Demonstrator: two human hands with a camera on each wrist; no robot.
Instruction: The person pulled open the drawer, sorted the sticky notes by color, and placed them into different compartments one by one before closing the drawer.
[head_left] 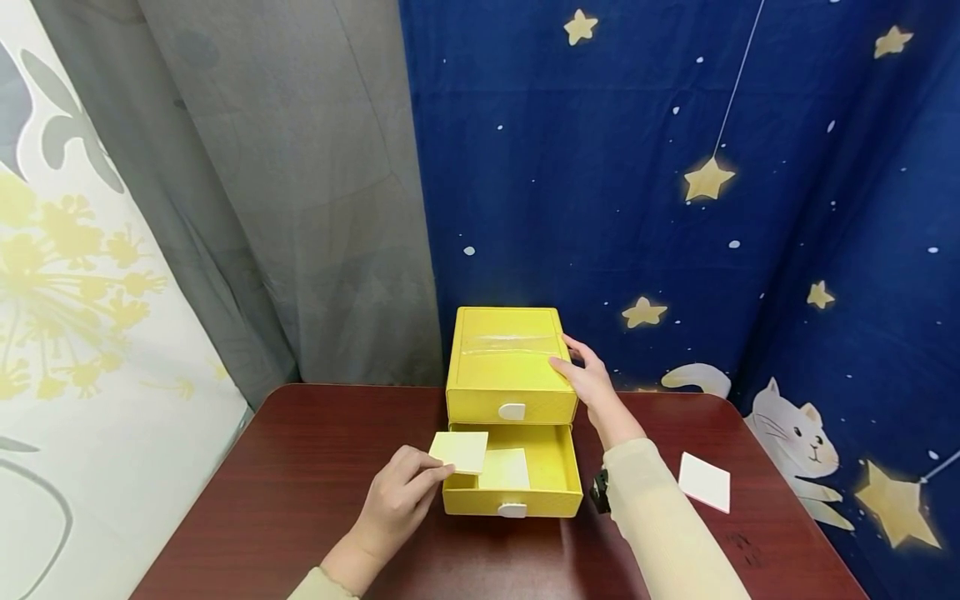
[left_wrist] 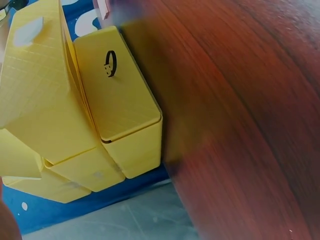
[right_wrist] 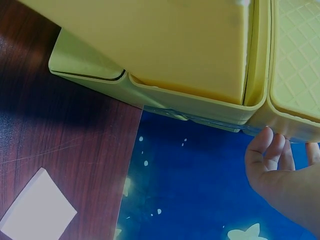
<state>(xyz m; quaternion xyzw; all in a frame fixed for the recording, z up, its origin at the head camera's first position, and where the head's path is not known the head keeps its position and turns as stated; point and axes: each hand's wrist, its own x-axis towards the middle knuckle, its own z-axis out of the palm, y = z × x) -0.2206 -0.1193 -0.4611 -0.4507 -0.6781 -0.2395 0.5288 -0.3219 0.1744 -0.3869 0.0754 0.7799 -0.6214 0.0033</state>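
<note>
My left hand (head_left: pixel 397 497) pinches a pale yellow pad of notes (head_left: pixel 460 452) by its near edge, thumb on top. The pad is over the left side of the pulled-out drawer (head_left: pixel 512 502), overlapping a second pale pad (head_left: pixel 505 468) that lies inside. In the left wrist view, the held pad (left_wrist: pixel 19 157) shows beside the drawer's side wall. My right hand (head_left: pixel 592 385) rests on the right edge of the yellow drawer box (head_left: pixel 510 358), thumb on its top and fingers along its side. Those fingertips touch the side wall in the right wrist view.
A white pad with a pink edge (head_left: pixel 705 482) lies on the brown table (head_left: pixel 337 450) to the right. Below the pulled-out drawer is a closed bottom section with a black loop pull (left_wrist: pixel 111 64). Grey and blue curtains (head_left: pixel 600 167) hang behind the table.
</note>
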